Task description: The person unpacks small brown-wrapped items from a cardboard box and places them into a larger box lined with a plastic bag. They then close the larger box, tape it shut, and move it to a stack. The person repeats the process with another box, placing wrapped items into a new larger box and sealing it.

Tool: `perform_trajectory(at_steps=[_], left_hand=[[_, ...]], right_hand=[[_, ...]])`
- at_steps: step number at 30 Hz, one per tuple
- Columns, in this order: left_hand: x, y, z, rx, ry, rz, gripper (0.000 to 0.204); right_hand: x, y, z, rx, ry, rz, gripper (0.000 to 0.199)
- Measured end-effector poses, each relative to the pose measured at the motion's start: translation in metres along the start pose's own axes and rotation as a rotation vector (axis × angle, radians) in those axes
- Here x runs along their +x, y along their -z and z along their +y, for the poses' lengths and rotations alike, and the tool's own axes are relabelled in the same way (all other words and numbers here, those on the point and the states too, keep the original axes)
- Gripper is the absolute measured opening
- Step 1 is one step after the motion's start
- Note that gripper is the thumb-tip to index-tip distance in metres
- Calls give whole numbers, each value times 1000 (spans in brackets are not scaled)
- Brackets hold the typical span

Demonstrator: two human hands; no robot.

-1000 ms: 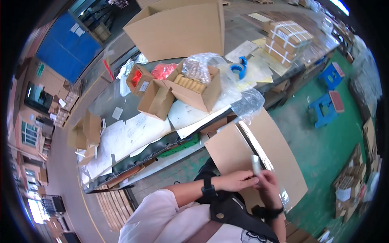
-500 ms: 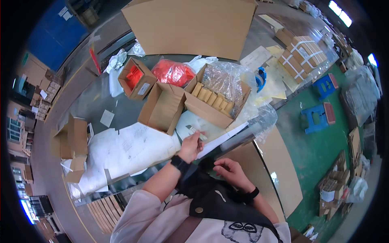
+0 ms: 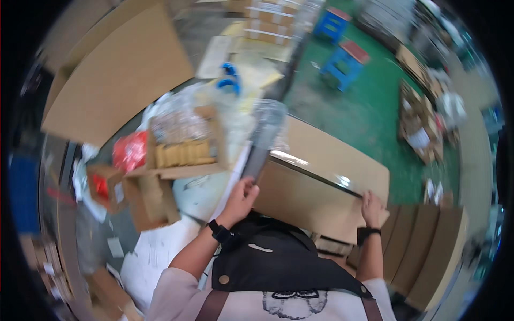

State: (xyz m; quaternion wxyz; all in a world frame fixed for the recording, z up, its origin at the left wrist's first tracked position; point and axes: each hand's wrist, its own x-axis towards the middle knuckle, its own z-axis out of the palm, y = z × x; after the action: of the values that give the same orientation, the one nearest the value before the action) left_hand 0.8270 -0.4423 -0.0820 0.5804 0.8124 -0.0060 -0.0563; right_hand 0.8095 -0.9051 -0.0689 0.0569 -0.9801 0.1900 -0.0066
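Observation:
My right hand (image 3: pixel 373 208) is closed over the end of a large flat cardboard carton (image 3: pixel 305 200), at the seam where a dark, shiny strip (image 3: pixel 316 174) runs along it. My left hand (image 3: pixel 241 200) has its fingers curled at the dark edge of the worktable (image 3: pixel 257 158), beside the carton's left end. What those fingers hold, if anything, is hidden. Nearest to the left hand on the table are a pale sheet (image 3: pixel 199 191) and an open box (image 3: pixel 184 170) of wrapped tan bundles (image 3: pixel 184 154) with clear plastic film.
An empty open box (image 3: pixel 152 200), a red plastic bag (image 3: pixel 130 151) and a small box with red contents (image 3: pixel 107 187) stand further left. Blue tape dispenser (image 3: pixel 229 80) lies beyond. Tall cartons (image 3: pixel 428 246) stand at right; blue stools (image 3: pixel 347 64) on the green floor.
The view has swung to the right, toward the carton. My right hand has gone from hovering near my body to the carton's end. My left hand has moved from over the table to its edge.

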Motion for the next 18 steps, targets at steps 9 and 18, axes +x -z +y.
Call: perform_trajectory(at_steps=[9,18], left_hand=[[20,-18,118,504,-63,-822,35],[-119,-33,92,1063,-444,-666,44]], right_hand=[[-115,117,24,214,189,-550,33],[-195,56,61,339,626,-665,50]])
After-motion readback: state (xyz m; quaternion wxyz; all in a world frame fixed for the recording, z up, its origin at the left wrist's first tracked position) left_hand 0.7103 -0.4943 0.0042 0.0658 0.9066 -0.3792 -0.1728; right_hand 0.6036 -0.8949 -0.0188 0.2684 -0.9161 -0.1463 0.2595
